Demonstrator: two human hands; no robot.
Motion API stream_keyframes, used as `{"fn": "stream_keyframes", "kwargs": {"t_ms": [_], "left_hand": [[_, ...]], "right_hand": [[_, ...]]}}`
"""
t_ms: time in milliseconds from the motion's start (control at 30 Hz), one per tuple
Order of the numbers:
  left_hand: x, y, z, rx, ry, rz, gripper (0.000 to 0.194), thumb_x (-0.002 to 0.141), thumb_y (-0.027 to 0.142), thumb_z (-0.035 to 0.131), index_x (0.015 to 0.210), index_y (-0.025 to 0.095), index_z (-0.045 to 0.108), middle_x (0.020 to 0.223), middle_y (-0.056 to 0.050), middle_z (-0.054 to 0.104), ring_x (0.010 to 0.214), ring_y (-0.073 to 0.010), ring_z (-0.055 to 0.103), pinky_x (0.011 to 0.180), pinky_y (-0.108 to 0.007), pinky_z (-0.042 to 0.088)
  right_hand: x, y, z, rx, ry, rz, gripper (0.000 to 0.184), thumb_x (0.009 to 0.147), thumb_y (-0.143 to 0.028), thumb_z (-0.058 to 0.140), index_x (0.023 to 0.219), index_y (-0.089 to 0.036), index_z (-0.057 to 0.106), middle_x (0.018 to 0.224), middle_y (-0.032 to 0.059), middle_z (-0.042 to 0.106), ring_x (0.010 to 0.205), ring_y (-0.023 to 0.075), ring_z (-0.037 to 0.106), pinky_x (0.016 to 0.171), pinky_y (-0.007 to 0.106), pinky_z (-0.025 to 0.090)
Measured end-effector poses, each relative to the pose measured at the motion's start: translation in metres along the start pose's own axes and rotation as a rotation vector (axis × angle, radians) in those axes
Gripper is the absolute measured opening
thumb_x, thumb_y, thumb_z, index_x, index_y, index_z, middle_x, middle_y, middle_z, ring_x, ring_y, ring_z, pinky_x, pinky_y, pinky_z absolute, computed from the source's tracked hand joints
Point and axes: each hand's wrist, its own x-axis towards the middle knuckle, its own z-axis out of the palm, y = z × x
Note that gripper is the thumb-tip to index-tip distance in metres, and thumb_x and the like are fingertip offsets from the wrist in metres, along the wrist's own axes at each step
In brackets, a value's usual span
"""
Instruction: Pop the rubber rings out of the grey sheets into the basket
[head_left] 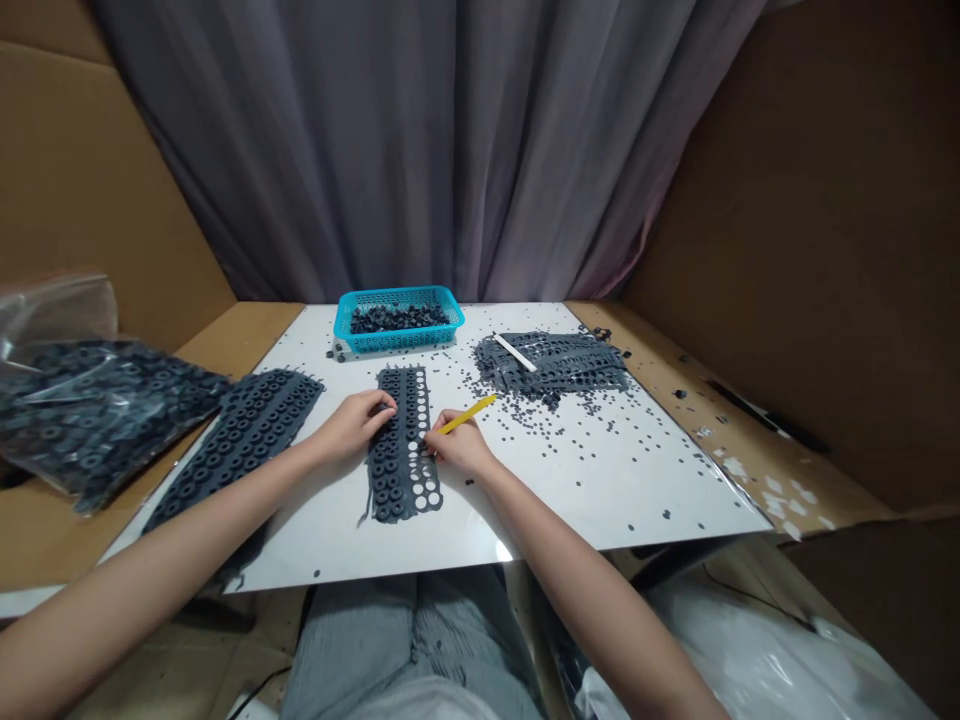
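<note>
A dark rubber sheet [403, 420] of moulded rings lies lengthwise on the white tabletop. Its left rows still carry rings, while the right-hand rows are open holes with white showing through. My left hand [358, 424] is closed at the sheet's left edge, thumb and fingertips on the rubber. From the other side my right hand [463, 446] grips a slim yellow stick-like tool [472, 410], its upper end pointing up and right. The right fingertips are over the holed rows; what the tool's lower end touches is hidden.
Behind stands a blue basket [397, 341] of small black pieces. A pile of perforated sheets [562, 362] with a white stick [514, 352] lies at right, amid scattered dark bits. At left are ringed sheets [247, 425] and a clear bag [97, 420] of rings.
</note>
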Motion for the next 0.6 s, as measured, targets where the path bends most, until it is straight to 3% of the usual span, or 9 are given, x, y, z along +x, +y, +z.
{"fn": "stream_keyframes", "kwargs": {"t_ms": [167,400,500,600], "left_hand": [[0.003,0.005,-0.001,0.03,-0.135,0.119,0.021,0.085,0.029,0.047,0.096,0.016,0.06,0.089,-0.005,0.06,0.074,-0.0159,0.055,0.069,-0.028,0.044],[0.017,0.009,0.011,0.195,-0.288,0.286,0.019,0.081,0.024,0.053,0.094,0.016,0.064,0.087,-0.007,0.057,0.08,-0.0185,0.057,0.073,-0.029,0.045],[0.021,0.009,0.015,0.273,-0.34,0.337,0.013,0.08,0.019,0.053,0.087,0.016,0.064,0.085,-0.008,0.059,0.08,-0.0193,0.058,0.073,-0.029,0.046],[0.021,0.008,0.019,0.334,-0.32,0.336,0.018,0.084,0.015,0.045,0.075,0.015,0.061,0.079,-0.008,0.058,0.075,-0.0182,0.057,0.069,-0.028,0.046]], "right_hand": [[0.004,-0.002,0.0,0.112,0.055,-0.025,0.009,0.059,-0.016,0.051,0.059,-0.02,0.043,0.044,-0.0052,0.055,0.034,0.0089,0.046,0.036,0.019,0.035],[0.006,0.0,0.005,-0.076,0.097,-0.103,0.012,0.062,-0.019,0.054,0.058,-0.02,0.043,0.045,-0.0056,0.052,0.039,0.0088,0.047,0.041,0.019,0.034],[0.008,0.002,0.006,-0.147,0.114,-0.127,0.015,0.062,-0.02,0.056,0.056,-0.02,0.042,0.043,-0.0064,0.048,0.04,0.0089,0.045,0.042,0.019,0.033],[0.009,0.002,0.005,-0.172,0.129,-0.115,0.015,0.061,-0.02,0.056,0.055,-0.02,0.042,0.044,-0.0062,0.048,0.042,0.0091,0.044,0.042,0.019,0.032]]}}
